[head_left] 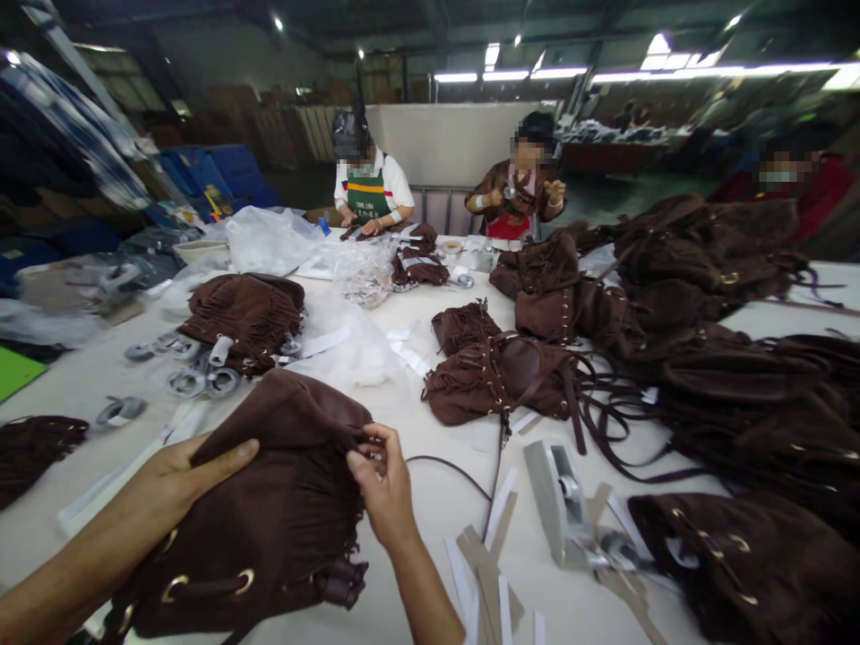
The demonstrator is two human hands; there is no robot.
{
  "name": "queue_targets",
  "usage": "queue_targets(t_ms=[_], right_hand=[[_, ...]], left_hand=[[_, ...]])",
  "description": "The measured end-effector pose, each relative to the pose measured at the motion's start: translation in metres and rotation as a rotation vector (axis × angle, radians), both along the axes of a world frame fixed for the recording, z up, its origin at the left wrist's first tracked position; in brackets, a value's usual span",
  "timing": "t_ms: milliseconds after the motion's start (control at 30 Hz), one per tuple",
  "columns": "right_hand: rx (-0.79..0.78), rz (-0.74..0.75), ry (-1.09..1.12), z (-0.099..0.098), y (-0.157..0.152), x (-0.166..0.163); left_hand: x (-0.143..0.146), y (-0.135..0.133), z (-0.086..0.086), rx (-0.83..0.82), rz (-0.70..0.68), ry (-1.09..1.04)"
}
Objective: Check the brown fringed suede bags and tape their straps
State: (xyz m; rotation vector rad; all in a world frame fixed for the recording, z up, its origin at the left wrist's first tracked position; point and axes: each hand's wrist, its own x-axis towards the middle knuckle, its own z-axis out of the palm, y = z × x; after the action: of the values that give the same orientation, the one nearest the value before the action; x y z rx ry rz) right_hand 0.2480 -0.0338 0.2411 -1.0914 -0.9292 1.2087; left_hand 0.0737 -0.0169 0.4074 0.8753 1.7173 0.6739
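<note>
A dark brown fringed bag [269,502] with gold eyelets and a drawstring is held up over the near edge of the table. My left hand [192,479] grips its left side, thumb lying on the front and the fingers hidden behind. At the bag's upper right edge, my right hand [382,479] pinches the material near the fringe with thumb and fingers. Another brown bag [501,376] with laced eyelets lies beyond my right hand, its thin strap trailing toward me.
Brown bags [726,376] are heaped along the right. A grey tape dispenser [557,502] stands beside paper strips [487,573]. Grey rolled straps [194,376] and a fringed bag [248,313] lie at left, near clear plastic [269,237]. Two people work across the table [376,421]; another is far right.
</note>
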Motion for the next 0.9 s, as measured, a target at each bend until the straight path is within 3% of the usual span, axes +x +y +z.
queue_targets(t_ms=[100, 233, 300, 367, 433, 533, 600, 667, 900], right_hand=[[-0.067, 0.049, -0.074, 0.003, 0.011, -0.015], [-0.015, 0.020, -0.366, -0.054, 0.011, 0.005], [-0.116, -0.016, -0.452, -0.086, 0.005, 0.026], [-0.213, -0.042, -0.475, -0.101, -0.002, 0.040], [-0.216, -0.008, -0.363, -0.095, -0.009, 0.039], [-0.139, 0.107, -0.114, -0.057, -0.014, 0.008], [-0.077, 0.081, -0.139, -0.036, -0.011, -0.016], [-0.047, 0.025, -0.228, -0.035, -0.006, -0.027], [-0.340, -0.010, -0.026, -0.121, -0.011, 0.030]], left_hand=[[0.006, -0.005, -0.006, -0.018, -0.023, -0.068], [0.002, -0.009, -0.014, -0.032, 0.007, -0.114], [-0.003, -0.009, -0.017, -0.046, 0.022, -0.090], [-0.008, -0.008, -0.020, -0.055, 0.028, -0.039], [-0.011, -0.006, -0.023, -0.054, 0.021, 0.013], [-0.008, -0.004, -0.028, -0.066, -0.001, 0.006], [-0.003, -0.005, -0.030, -0.065, -0.013, -0.047], [0.000, -0.007, -0.031, -0.057, -0.009, -0.060], [-0.015, -0.012, -0.025, -0.038, 0.112, 0.160]])
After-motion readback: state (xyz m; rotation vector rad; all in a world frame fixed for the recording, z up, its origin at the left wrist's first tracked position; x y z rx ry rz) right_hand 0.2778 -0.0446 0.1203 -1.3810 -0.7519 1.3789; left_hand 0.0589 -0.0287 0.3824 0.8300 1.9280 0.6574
